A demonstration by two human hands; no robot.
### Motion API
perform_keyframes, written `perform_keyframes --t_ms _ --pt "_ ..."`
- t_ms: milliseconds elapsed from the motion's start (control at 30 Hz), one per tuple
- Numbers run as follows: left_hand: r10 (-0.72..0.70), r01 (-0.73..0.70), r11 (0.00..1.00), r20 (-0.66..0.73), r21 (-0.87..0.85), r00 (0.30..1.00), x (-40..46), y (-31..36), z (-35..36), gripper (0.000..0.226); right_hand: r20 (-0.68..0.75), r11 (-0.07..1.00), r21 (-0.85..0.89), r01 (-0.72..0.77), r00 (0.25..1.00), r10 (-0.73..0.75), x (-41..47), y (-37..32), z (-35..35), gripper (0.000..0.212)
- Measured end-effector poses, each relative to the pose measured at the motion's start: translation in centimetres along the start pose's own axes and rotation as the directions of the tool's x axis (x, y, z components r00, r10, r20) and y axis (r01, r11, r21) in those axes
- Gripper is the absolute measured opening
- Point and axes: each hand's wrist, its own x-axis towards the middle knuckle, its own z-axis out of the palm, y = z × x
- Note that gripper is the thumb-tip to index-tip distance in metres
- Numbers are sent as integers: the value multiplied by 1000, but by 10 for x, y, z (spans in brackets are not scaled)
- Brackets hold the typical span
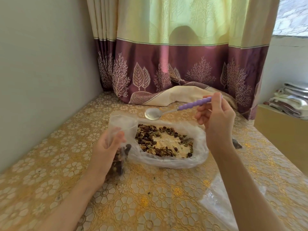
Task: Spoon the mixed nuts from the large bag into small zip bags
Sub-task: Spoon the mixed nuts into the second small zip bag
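— Where is there room to pass?
— Bare table (166, 197) in front; left side too.
— And blocked?
— The large bag (196, 157) sprawls mid-table, curtain (166, 72) bunched behind (touching the tabletop), a plastic sheet (220, 200) near right.

The left hand (108, 150) covers much of the small zip bag (122, 129), so how full it is below the palm cannot be told; the nuts seen through its film are a dark blur. The end of the spoon (176, 109) handle is buried in the right hand (216, 117). Just right of the right wrist, a small dark thing (237, 144) on the counter (150, 197) is half hidden by the arm and cannot be identified. Below the right forearm, a clear plastic sheet (215, 202) is partly covered by the arm and cut off by the bottom edge. Both forearms leave the view at the bottom edge. Far right of the right hand, folded cloths (290, 100) are cut by the right edge.
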Motion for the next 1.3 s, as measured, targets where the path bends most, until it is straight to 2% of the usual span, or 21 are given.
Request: perform_keyframes --t_ms 67,167,300,433,567,700,767,867,1000,1133,1300 --pt "-1 1 1000 -23 -3 1000 1 0 -2 70 -74 998 -27 -50 996 48 9 6 -13 39" --pt "9 -10 1000 -26 -8 1000 0 0 -3 62 -129 978 -184 -96 989 73 20 19 -32 39" --pt "19 -19 1000 -10 15 1000 -1 1 -1 57 -96 895 -436 -92 994 56 26 36 -52 40" --pt "19 -19 1000 -13 14 1000 -1 1 -1 56 -73 849 -515 -117 993 93 27 44 -60 40" --pt "17 -17 1000 -10 5 1000 -1 -1 -1 56 -46 846 -510 -156 987 154 27 45 -60 41" --pt "9 -9 1000 -6 -5 1000 -1 1 -1 40 14 852 -503 -147 984 178 24 46 -52 40" --pt "2 -2 1000 -16 -7 1000 -1 0 -1 40 44 851 -503 -154 978 203 22 47 -47 39" --pt "-8 7 1000 -25 -6 1000 -2 -2 -2 44 67 852 -469 -232 953 296 19 48 -41 39" --pt "-13 13 1000 -40 3 999 -1 -1 -2 53 123 817 -420 -396 867 483 14 50 -35 43" --pt "-20 20 1000 -28 12 999 0 0 -2 70 89 783 -389 -485 826 556 15 54 -36 46" --pt "42 -42 995 1 96 999 -1 0 -2 55 -22 768 -325 -552 816 578 17 59 -43 43"
